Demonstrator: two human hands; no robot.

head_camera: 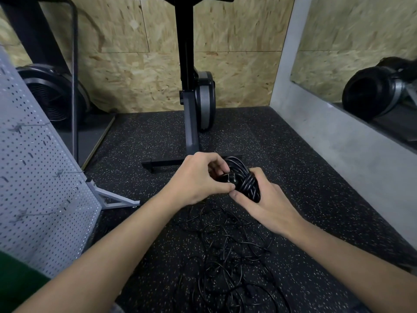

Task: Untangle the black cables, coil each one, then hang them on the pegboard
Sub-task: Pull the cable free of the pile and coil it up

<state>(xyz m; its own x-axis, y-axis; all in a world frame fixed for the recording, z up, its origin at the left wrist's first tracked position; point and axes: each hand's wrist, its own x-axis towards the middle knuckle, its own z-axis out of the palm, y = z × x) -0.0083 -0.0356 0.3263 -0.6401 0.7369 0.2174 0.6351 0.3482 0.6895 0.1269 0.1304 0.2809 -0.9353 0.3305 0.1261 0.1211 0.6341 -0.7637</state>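
Both hands hold the coiled cable above the floor, its long axis running away from the person. The right hand has its grip closed round the coil's near end. The left hand pinches the plug, whose prongs seem to point up. The tangled cables lie below.

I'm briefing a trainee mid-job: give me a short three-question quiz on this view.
1. True or false: the grey perforated metal pegboard stands on the person's left.
2. Left hand or right hand: which holds the coiled black cable bundle? A: left only. B: right only. C: both.
3. Fill in: the tangled thin black cables lie on the speckled black rubber ____.
Key: 1 true; 2 C; 3 floor.
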